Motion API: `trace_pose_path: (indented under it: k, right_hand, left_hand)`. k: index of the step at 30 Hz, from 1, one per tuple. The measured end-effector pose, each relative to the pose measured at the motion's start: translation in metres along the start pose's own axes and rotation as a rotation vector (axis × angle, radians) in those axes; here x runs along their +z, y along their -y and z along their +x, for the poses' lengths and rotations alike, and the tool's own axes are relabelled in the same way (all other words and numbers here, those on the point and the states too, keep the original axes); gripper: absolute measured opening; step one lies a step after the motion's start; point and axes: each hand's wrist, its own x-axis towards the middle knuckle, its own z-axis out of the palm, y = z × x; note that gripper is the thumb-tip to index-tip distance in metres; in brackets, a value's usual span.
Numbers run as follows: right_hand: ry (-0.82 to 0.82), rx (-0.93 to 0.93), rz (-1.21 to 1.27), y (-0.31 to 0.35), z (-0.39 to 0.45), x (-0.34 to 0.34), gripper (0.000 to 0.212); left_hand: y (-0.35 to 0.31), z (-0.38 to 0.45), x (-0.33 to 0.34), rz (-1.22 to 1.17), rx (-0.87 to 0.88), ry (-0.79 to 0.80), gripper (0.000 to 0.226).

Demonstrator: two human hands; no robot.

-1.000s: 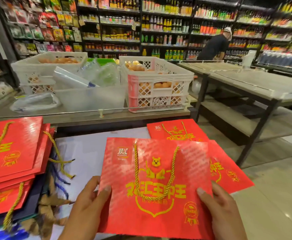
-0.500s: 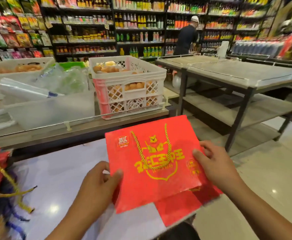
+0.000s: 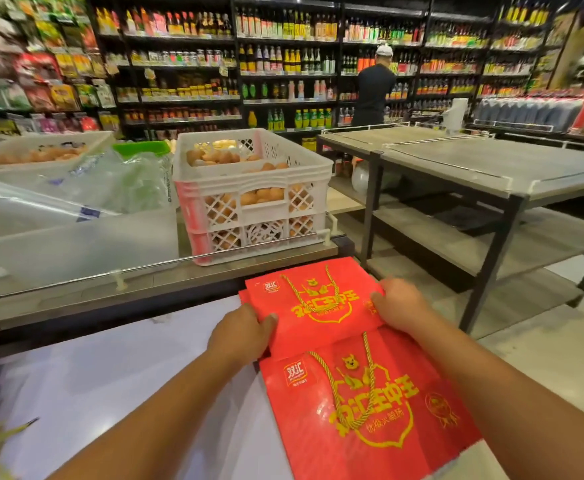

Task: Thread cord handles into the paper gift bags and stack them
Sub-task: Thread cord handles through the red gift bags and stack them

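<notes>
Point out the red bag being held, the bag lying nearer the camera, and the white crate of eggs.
held red bag [image 3: 314, 308]: head view, on its printed front.
nearer red bag [image 3: 363, 403]: head view, on the gold lettering.
white crate [image 3: 252, 188]: head view, on its front wall.

We hold one red gift bag [image 3: 313, 306], left hand [image 3: 245, 332] and right hand [image 3: 399, 303] gripping its sides, above another bag [image 3: 363, 410].

Stocked shop shelves [image 3: 283, 64], pale floor [image 3: 543, 344]
</notes>
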Motion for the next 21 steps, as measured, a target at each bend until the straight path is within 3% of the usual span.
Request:
trace_pose_path:
  k: [4,7,9,12,21]
  right_hand:
    - [-0.081,-0.097,-0.134,0.009,-0.011,0.009,0.044]
    - [-0.136,-0.271,-0.181,0.021,-0.029,0.014,0.052]
    - [-0.033,-0.354,-0.188,0.026,-0.035,0.023,0.063]
    - [0.079,-0.377,-0.206,0.021,-0.038,0.04,0.071]
    - [-0.002,-0.377,-0.193,0.016,-0.042,0.053,0.069]
  left_hand:
    - [-0.006,-0.003,-0.002,0.158,0.039,-0.149,0.04]
    - [-0.029,-0.013,0.003,0.295,0.283,-0.283,0.04]
    - [-0.038,-0.015,0.016,0.327,0.408,-0.232,0.048]
    - [-0.035,-0.012,0.042,0.336,0.376,-0.074,0.065]
    - [-0.019,-0.01,0.067,0.198,0.337,-0.103,0.068]
